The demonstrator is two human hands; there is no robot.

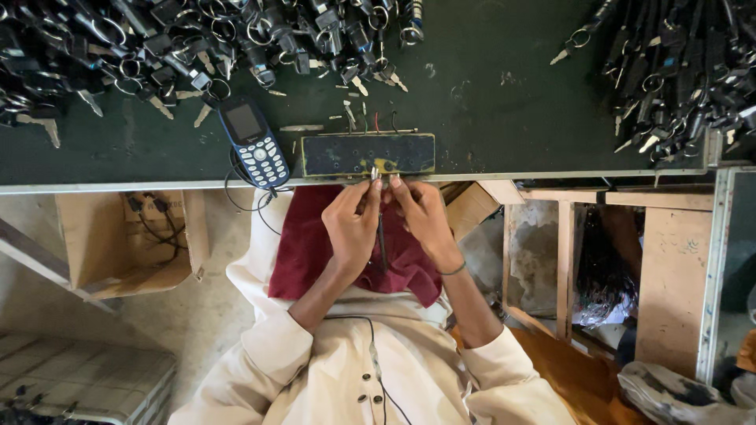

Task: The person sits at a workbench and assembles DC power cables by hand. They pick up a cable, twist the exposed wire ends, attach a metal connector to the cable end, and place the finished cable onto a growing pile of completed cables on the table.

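Observation:
Both my hands meet at the near edge of a dark green table (488,118). My left hand (352,224) and my right hand (421,214) pinch a small silvery metal piece (375,173) between their fingertips, right in front of a worn dark block (367,153) with small holes and thin wires behind it. A thin dark rod (381,240) hangs down between my palms; which hand grips it I cannot tell. A thin band circles my right wrist. A dark red cloth (303,252) lies on my lap beneath the hands.
Heaps of black-headed keys on rings cover the table's far left (157,47) and far right (677,71). A blue push-button phone (253,142) lies left of the block, its cable hanging over the edge. Below are a cardboard box (126,240) and wooden shelving (630,260).

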